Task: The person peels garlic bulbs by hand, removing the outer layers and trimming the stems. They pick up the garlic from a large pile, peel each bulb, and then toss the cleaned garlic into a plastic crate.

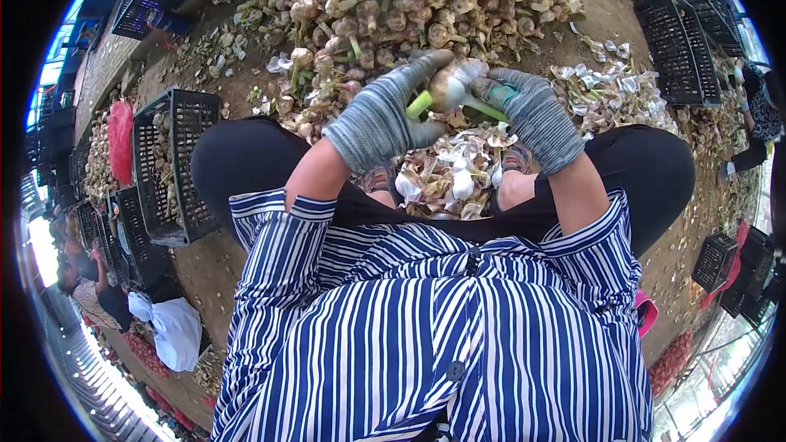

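Between my two gloved hands is a garlic bulb (449, 86) with loose pale skin and green stem parts sticking out below. My left hand (385, 110), in a grey knit glove, is curled around the bulb's left side, by a thick green stem piece (419, 105). On the right, my right hand (528, 110), in a grey glove with some green on it, has its fingers closed at the bulb's side and stem. Just beyond lies a big heap of garlic bulbs (401, 0). Peeled skins and a white bulb (463, 183) lie between my feet.
A black crate (176, 168) stands at the left, with a red net bag (120, 141) beside it. Another black crate (678, 47) is at the upper right. Skins (610, 94) litter the right side. People are at both far edges.
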The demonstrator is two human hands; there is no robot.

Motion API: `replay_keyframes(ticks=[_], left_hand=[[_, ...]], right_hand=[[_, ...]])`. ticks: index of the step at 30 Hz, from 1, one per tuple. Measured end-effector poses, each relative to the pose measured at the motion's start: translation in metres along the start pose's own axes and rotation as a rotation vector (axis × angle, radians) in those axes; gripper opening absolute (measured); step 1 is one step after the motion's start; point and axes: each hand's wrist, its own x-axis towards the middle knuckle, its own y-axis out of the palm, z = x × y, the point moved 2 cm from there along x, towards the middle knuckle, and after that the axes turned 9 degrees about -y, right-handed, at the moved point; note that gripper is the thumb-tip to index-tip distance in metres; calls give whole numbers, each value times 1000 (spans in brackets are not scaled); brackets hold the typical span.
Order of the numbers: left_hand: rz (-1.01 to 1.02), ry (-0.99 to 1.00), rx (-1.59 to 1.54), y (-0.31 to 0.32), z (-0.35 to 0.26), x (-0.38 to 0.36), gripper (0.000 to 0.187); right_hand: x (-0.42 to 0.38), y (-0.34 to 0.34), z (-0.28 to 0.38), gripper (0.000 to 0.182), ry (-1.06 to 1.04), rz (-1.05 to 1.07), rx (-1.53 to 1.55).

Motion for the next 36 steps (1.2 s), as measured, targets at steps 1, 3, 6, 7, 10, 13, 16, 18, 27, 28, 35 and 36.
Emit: replay_keyframes(ticks=[1, 3, 6, 7, 10, 13, 16, 18, 27, 28, 35, 36], left_hand=[[55, -175, -187, 0, -5, -5, 64], [54, -262, -301, 1, 2, 0, 64], [33, -275, -393, 1, 7, 5, 65], [84, -265, -315, -2, 2, 6, 65], [154, -225, -398, 1, -9, 0, 67], [188, -116, -741, -8, -17, 3, 63], [130, -298, -925, -23, -13, 0, 75], [-46, -290, -967, -24, 1, -4, 65], [202, -450, -1042, -4, 34, 12, 50], [206, -426, -1009, -5, 28, 10, 49], [161, -492, -885, -2, 20, 4, 55], [178, -495, -899, -1, 23, 5, 55]], right_hand=[[-1, -1, 2, 28, -71, -18, -69], [-3, 4, 6, 32, -153, -34, -42], [-7, 1, 15, 31, -75, -90, 67], [-5, -4, 12, 30, -85, -118, -40], [-2, -20, 13, 30, -16, -237, -244], [3, -15, -9, 32, 5, 25, -809], [-13, 8, -13, 39, 12, 452, -1082], [-17, 19, -7, 44, -43, 596, -972], [-15, 15, 47, 35, -834, -199, -779], [-14, 17, 48, 35, -837, -190, -779], [-14, 23, 46, 24, -792, -143, -912], [-15, 23, 48, 24, -796, -138, -912]])
